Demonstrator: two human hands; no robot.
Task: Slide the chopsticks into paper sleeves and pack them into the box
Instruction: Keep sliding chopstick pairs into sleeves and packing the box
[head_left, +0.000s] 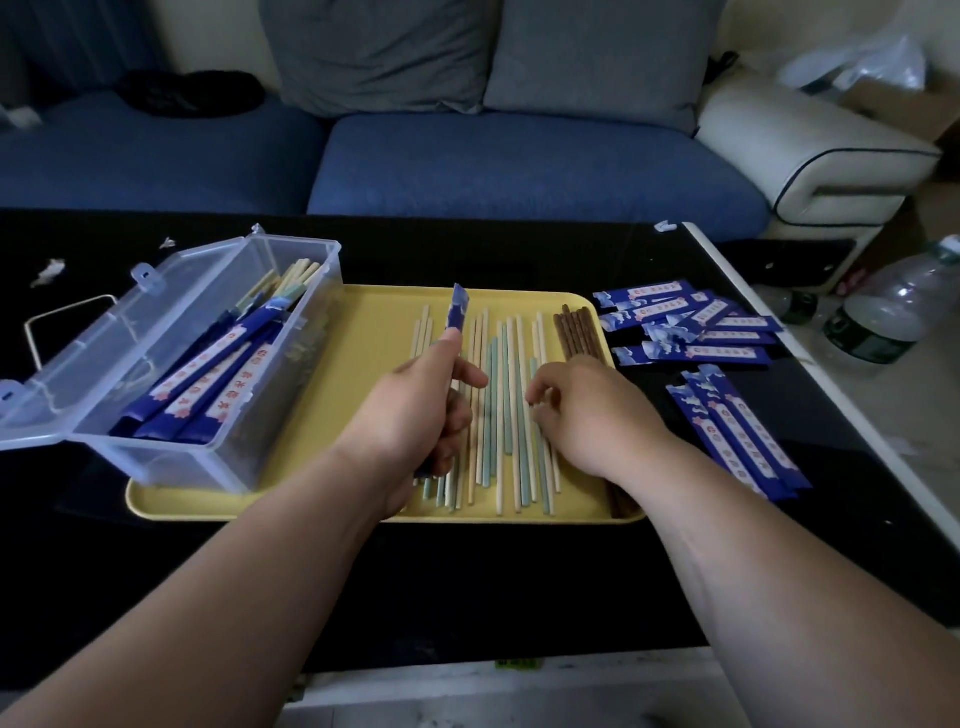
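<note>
My left hand (415, 410) grips a blue paper sleeve (457, 307) that sticks up over the yellow tray (363, 332). Several loose chopsticks (506, 415), pale and teal, lie side by side on the tray, with brown ones (574, 332) at the right. Over the loose chopsticks my right hand (582, 410) has its fingers curled down, the fingertips touching them. The clear plastic box (171, 447) stands open on the tray's left end and holds several sleeved chopsticks (208, 379).
Empty blue sleeves lie in two piles on the black table, one right of the tray (685, 322) and one nearer me (737, 431). The box lid (124, 306) leans open to the left. Plastic bottles (883, 312) stand beyond the table's right edge. A blue sofa (467, 166) is behind.
</note>
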